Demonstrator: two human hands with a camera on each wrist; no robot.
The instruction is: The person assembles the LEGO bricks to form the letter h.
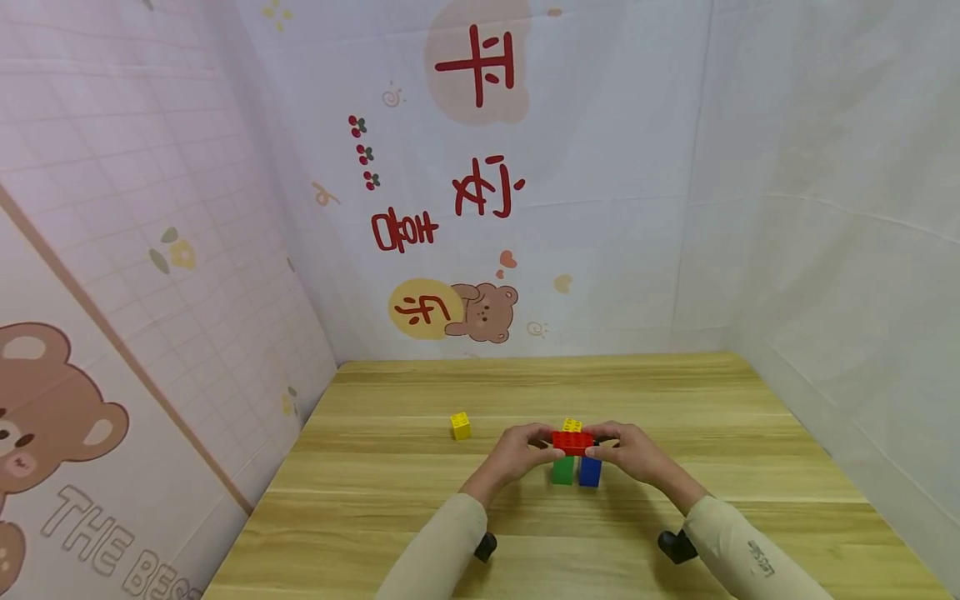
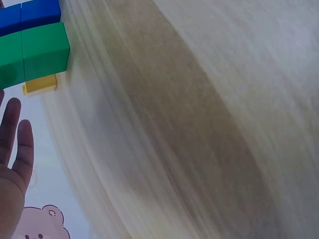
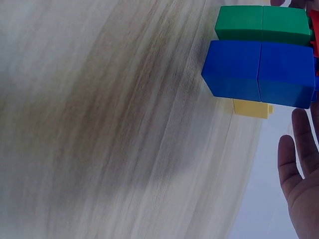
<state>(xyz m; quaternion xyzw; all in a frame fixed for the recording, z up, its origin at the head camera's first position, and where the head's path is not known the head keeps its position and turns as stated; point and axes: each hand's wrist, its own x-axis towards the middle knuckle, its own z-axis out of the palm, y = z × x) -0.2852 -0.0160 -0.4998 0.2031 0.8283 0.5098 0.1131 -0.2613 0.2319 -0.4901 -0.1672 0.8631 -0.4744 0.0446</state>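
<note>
A red toy brick (image 1: pixel 572 443) lies level across two short columns, a green one (image 1: pixel 563 472) on the left and a blue one (image 1: pixel 590 473) on the right. Each column shows a seam between two stacked bricks in the right wrist view. My left hand (image 1: pixel 522 450) holds the red brick's left end with thumb and fingers. At its right end, my right hand (image 1: pixel 628 452) pinches it the same way. The red brick's edge (image 3: pixel 314 32) appears right at the column tops. Lower fingers of both hands stick out loosely in the wrist views.
Just behind the columns a yellow brick (image 1: pixel 572 425) shows. Another yellow brick (image 1: pixel 461 426) sits farther left on the wooden table (image 1: pixel 397 500). Printed cloth (image 1: pixel 600 167) walls the table in at the back and sides. Black wrist-worn pieces (image 1: pixel 677 547) hang under the sleeves.
</note>
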